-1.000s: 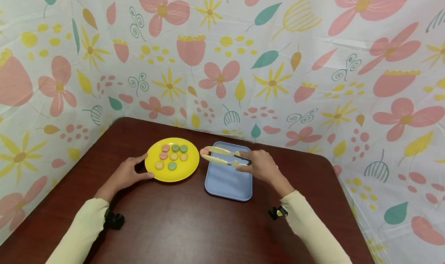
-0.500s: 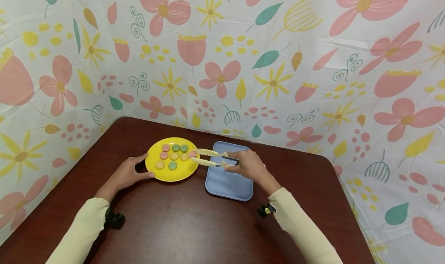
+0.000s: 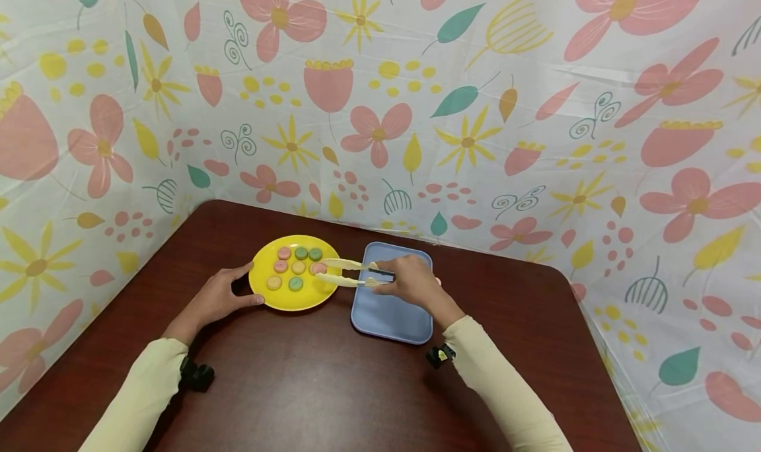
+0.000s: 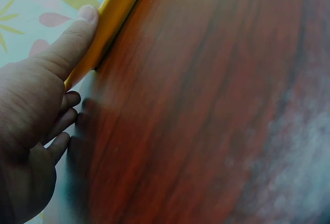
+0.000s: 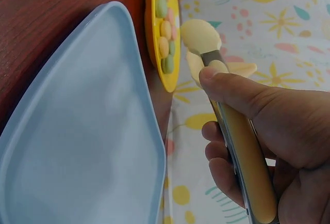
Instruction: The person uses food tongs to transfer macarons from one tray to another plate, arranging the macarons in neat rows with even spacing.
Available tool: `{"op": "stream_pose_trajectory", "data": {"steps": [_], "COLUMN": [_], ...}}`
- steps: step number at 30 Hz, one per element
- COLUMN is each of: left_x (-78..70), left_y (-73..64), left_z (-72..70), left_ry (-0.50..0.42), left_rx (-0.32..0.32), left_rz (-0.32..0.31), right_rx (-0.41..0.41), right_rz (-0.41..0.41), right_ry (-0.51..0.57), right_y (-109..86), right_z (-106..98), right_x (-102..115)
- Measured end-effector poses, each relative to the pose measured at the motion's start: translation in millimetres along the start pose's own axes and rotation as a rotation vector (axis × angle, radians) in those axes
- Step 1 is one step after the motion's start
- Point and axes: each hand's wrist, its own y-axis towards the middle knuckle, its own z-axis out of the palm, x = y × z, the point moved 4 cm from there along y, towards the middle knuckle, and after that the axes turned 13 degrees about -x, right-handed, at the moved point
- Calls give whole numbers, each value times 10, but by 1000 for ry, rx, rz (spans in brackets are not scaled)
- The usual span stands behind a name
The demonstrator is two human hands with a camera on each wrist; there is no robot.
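My left hand (image 3: pixel 220 298) holds the left rim of a round yellow plate (image 3: pixel 303 301), thumb and fingers spread along its edge. Pink, green and cream macarons (image 3: pixel 298 267) lie on it in loose rows. With my right hand (image 3: pixel 413 281) I grip cream-tipped tongs (image 3: pixel 351 281), which reach left over the plate's right side. Between their tips is a pink macaron (image 3: pixel 318 267), hiding the cream one behind it; whether it touches the plate I cannot tell. In the right wrist view, thumb and curled fingers wrap the tongs' handles (image 5: pixel 245 162).
A blue rectangular tray (image 3: pixel 392 320) lies right of the plate, under the right hand and tongs. Both stand on a dark brown wooden table (image 3: pixel 285 386). Floral cloth (image 3: pixel 380 95) hangs behind and along the sides. Each wrist wears a small black camera (image 3: pixel 196 375).
My right hand and the tongs have moved left, carrying the pink macaron from beside the plate's right edge to over the plate. The left hand and plate have stayed put.
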Motion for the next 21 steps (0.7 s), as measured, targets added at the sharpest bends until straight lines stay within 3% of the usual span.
{"op": "stream_pose_trajectory", "data": {"steps": [21], "left_x": [13], "left_y": [-17], "left_z": [-2], "left_ry": [0], "left_rx": [-6], "left_rz": [-11], "right_rx": [71], "right_rz": [6], "right_ry": [12], "right_y": [12], "right_z": [134], "right_x": [47]}}
